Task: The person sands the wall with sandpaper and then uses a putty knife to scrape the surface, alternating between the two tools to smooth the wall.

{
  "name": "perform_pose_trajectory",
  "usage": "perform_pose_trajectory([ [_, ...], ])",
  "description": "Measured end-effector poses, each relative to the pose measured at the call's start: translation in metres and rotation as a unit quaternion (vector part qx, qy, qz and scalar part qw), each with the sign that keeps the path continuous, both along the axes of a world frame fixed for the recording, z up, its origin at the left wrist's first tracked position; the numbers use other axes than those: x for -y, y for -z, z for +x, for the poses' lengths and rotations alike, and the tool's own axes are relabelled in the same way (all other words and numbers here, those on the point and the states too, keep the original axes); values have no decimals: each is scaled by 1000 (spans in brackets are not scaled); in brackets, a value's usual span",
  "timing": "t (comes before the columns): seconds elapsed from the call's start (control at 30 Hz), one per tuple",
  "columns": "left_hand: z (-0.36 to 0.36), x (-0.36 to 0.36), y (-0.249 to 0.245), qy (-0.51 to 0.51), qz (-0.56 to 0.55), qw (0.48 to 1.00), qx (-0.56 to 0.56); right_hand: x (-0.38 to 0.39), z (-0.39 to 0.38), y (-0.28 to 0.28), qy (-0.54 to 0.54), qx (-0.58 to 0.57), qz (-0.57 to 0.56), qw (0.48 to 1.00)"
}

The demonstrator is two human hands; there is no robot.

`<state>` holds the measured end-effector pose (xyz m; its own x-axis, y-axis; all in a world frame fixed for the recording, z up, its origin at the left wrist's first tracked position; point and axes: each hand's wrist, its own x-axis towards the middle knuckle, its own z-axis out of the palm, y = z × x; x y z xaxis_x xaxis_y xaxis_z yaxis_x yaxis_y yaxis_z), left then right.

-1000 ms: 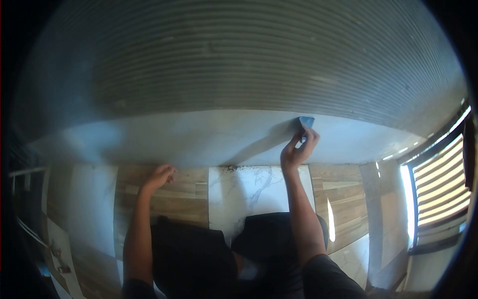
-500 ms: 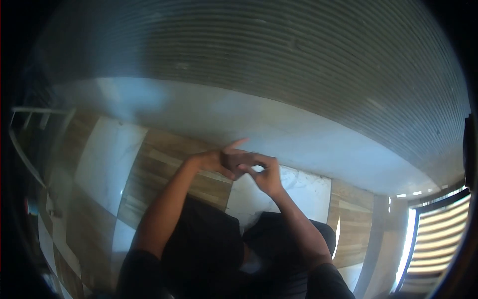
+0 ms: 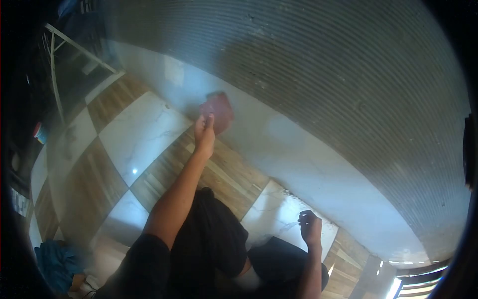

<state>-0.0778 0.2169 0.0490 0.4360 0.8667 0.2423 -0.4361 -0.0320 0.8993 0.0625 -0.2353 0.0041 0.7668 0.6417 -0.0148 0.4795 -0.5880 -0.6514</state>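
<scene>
My left hand [image 3: 204, 132] reaches far out and presses a dull red pad or cloth [image 3: 219, 109] against the white skirting strip [image 3: 298, 159] at the foot of the wall. The red thing is blurred and I cannot make out its exact kind. My right hand [image 3: 309, 226] hangs back near my knees over a white marble floor tile [image 3: 279, 214]. Its fingers are curled shut, and I cannot see whether something small is inside them. My dark trousers [image 3: 214, 239] fill the lower middle of the view.
A grey ribbed wall [image 3: 323, 74] rises behind the skirting. The floor is a checker of white marble tiles and wood-look tiles [image 3: 224, 174]. A white metal frame [image 3: 74, 47] stands at the upper left, a blue cloth [image 3: 55, 261] lies at the lower left, and a bright slatted window [image 3: 413, 286] sits at the lower right.
The view has swung to the left. My hands, joined in front of me half a second ago, have parted: the left stretched to the skirting with the red thing, the right dropped toward my knees.
</scene>
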Motion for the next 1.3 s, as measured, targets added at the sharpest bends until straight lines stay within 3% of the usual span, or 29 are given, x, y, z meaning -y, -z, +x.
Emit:
perform_pose_trajectory([
  [0.03,1,-6,3,-93,4,996,-2,-6,0,0,-37,87,-50,994],
  [0.07,3,-10,13,-182,7,983,-6,-15,0,-3,-51,86,-51,994],
  [0.2,29,-22,40,-249,13,965,-81,-48,3,0,-83,60,-1,995],
  [0.27,33,-13,38,-178,75,971,-139,-51,-2,5,-108,67,-5,992],
  [0.4,43,9,21,-54,95,988,-114,-45,-9,12,-132,35,-52,989],
  [0.47,44,7,22,-14,193,954,-228,-45,-8,12,-121,33,-50,991],
  [0.57,46,9,31,59,130,950,-277,-46,-7,11,-116,29,-36,992],
  [0.7,48,2,54,23,126,956,-262,-48,-8,12,-122,18,-55,991],
  [0.77,45,1,58,-47,162,925,-339,-49,-8,12,-128,17,-66,989],
  [0.9,39,-1,67,-29,168,929,-328,-42,-5,20,-125,2,-63,990],
  [0.97,49,-12,90,-162,182,923,-297,-38,-2,23,-133,-14,-35,990],
  [1.1,69,-46,105,-227,117,934,-250,-26,4,32,-111,-13,-44,993],
  [1.2,88,-71,124,-242,188,937,-170,-29,3,14,-94,-41,-79,992],
  [1.3,79,-29,29,-286,197,919,-188,-35,8,19,-97,-34,-67,992],
])
